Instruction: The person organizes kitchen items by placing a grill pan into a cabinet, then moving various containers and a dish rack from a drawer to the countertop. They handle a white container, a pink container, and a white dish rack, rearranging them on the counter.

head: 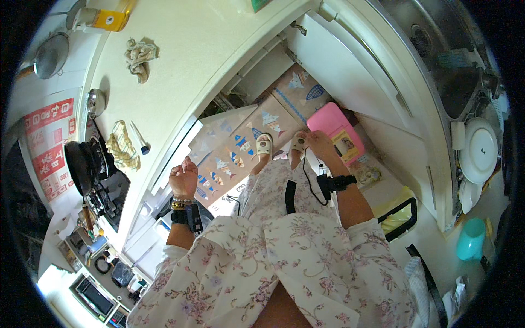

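My left hand (183,179), wearing bracelets and a black wrist device, is raised with bent fingers beside the edge of an open white cabinet front (174,158); whether it grips that edge is unclear. My right hand (322,144), with a black strap on the wrist, hangs palm-down above the floor next to a pink plastic bin lid (336,132). Its fingertips are partly hidden, so I cannot tell if they hold anything. A thin black cable (310,184) dangles below that hand. Between both hands are my sandalled feet (264,144) on a fish-patterned mat (246,141).
An open white cabinet door (348,65) stands at the upper right, near the steel sink (434,74). The pale countertop (176,53) carries a crumpled rag (140,59), a checked cloth (123,147) and a small metal bowl (96,103). A yellow bag (396,213) hangs at the right.
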`<action>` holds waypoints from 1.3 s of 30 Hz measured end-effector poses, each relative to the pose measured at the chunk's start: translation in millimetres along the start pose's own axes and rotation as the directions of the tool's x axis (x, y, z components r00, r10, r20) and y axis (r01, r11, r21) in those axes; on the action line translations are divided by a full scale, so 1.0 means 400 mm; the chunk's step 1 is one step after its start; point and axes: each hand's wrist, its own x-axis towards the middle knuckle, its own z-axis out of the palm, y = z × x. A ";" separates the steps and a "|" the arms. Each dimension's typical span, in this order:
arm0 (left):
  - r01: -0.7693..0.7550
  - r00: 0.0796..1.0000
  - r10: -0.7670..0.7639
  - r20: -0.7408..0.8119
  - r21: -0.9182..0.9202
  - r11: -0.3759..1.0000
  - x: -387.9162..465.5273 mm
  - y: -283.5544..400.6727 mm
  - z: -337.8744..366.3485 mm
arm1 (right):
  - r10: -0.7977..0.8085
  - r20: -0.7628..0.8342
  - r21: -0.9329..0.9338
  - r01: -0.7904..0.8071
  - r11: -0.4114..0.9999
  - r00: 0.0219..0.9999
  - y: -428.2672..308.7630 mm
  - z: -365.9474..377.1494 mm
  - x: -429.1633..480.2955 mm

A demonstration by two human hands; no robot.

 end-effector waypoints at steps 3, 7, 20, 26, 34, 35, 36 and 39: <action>0.143 0.989 -0.143 0.044 0.011 0.990 -0.041 -0.017 -0.024 | 0.350 0.138 0.369 -0.376 0.850 0.926 0.025 -0.004 -0.034; 0.120 0.980 -0.116 -0.162 0.016 0.993 -0.120 -0.060 -0.035 | 0.367 0.195 0.342 -0.414 0.844 0.909 0.040 -0.006 -0.031; 0.480 0.743 -0.544 -0.389 -0.256 0.839 -0.262 -0.110 -0.138 | 0.127 0.076 0.261 -0.142 0.955 0.989 0.012 0.024 0.196; 0.855 0.378 -0.926 0.018 -0.389 0.342 -0.254 -0.078 -0.022 | 0.102 0.252 0.148 -0.143 0.979 0.962 0.060 0.051 0.320; 0.418 0.787 -0.549 -0.280 0.898 0.141 -0.010 -0.241 0.296 | 0.078 0.129 0.296 -0.113 0.949 0.989 0.113 0.080 0.519; 0.234 0.819 -0.560 -0.126 0.964 0.126 0.080 -0.288 0.298 | 0.048 0.124 0.316 -0.086 0.945 0.991 0.125 0.091 0.550; 0.165 0.904 -0.425 -0.034 0.947 0.274 0.175 -0.333 0.292 | 0.018 0.119 0.336 -0.058 0.940 0.993 0.139 0.104 0.581; -0.299 0.922 -0.323 0.216 0.925 -0.235 0.472 -0.346 0.293 | 0.054 0.160 0.530 -0.132 0.838 0.986 0.179 0.151 0.686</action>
